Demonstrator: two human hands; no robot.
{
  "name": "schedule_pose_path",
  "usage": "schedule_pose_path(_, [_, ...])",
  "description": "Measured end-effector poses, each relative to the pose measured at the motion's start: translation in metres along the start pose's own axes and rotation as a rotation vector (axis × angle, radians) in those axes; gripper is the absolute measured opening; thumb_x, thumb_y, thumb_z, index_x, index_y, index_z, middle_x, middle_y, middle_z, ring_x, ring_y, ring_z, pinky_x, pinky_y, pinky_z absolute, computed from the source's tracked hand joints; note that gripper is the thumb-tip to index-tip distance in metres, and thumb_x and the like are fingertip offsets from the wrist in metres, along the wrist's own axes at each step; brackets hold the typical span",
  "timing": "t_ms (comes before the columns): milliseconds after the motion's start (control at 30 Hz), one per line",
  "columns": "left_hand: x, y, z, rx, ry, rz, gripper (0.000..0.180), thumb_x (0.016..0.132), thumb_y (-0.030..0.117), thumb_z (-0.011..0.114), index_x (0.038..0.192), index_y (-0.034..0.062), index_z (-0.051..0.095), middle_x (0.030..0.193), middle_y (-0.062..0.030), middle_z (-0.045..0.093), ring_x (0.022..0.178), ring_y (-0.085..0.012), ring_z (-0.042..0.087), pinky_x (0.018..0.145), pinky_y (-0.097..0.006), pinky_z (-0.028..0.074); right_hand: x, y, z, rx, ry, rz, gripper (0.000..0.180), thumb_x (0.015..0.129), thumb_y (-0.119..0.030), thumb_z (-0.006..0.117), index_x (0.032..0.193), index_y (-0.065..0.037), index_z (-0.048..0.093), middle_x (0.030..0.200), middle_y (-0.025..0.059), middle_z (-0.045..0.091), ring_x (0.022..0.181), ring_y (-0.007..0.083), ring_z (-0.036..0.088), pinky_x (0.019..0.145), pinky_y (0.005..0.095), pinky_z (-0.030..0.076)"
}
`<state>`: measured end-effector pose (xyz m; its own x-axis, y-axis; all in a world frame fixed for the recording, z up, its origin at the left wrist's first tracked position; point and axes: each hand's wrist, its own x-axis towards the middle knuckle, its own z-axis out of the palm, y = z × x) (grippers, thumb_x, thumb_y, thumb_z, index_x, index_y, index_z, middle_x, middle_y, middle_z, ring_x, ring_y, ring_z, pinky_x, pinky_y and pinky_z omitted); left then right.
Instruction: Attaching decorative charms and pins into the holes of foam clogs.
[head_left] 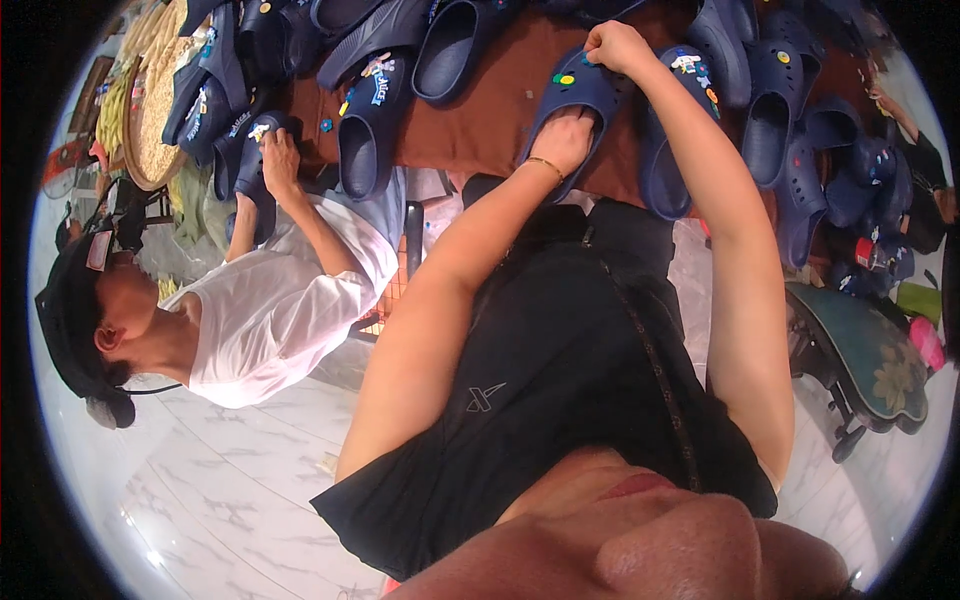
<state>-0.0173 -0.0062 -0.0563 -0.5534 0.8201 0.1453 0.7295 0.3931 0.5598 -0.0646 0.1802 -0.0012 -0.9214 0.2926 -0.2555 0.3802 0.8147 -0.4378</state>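
A dark blue clog (598, 92) lies in front of me on the brown cloth, toe pointing away. My left hand (562, 142), with a thin bracelet at the wrist, reaches through its opening; the fingertips are hidden under the upper. At the clog's toe my right hand (614, 48) is closed in a pinch on a small blue charm (588, 60), which the fingers partly cover. A yellow-and-green charm (564, 79) sits on the same upper. To the right stands another blue clog (664, 165) with white, blue and orange charms, below my right forearm.
Many blue clogs (368, 150) cover the brown cloth (470, 135). At left, a co-worker in a white shirt (285, 335) handles a clog (262, 185). A round woven tray (135, 120) stands far left. A dark chair (865, 350) is at right, on marble-patterned floor.
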Motion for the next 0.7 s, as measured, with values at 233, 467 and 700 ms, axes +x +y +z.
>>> schedule_pose_path(233, [-0.002,-0.002,-0.001,-0.007,-0.011,-0.019,0.017,0.078,0.014,0.044,0.088,0.0029,0.052,0.083,-0.0199,0.055,0.077,-0.0353,0.055,0.069,-0.044,0.045,0.013,-0.039,-0.018,-0.269,-0.288,0.386,0.044,0.068,-0.029,0.070,0.108,-0.014,0.058,0.112,0.0127,0.056,0.103,0.0322,0.052,0.085,0.0440,0.040])
schedule_pose_path(467, [0.003,0.003,0.000,-0.023,0.039,0.043,0.017,0.077,0.013,0.044,0.088,0.0018,0.052,0.086,-0.0201,0.055,0.080,-0.0348,0.056,0.070,-0.043,0.045,0.023,-0.045,-0.041,-0.272,-0.486,0.801,0.040,0.068,-0.039,0.070,0.094,-0.009,0.065,0.078,0.0141,0.064,0.069,0.0196,0.062,0.072,0.0278,0.048])
schedule_pose_path(700, [-0.001,0.000,-0.001,0.008,0.024,0.004,0.016,0.077,0.016,0.048,0.081,0.0017,0.053,0.076,-0.0216,0.056,0.071,-0.0373,0.056,0.067,-0.046,0.044,-0.027,-0.031,-0.004,-0.264,0.125,0.260,0.040,0.068,-0.034,0.067,0.104,-0.016,0.060,0.109,0.0112,0.056,0.106,0.0301,0.049,0.089,0.0443,0.037])
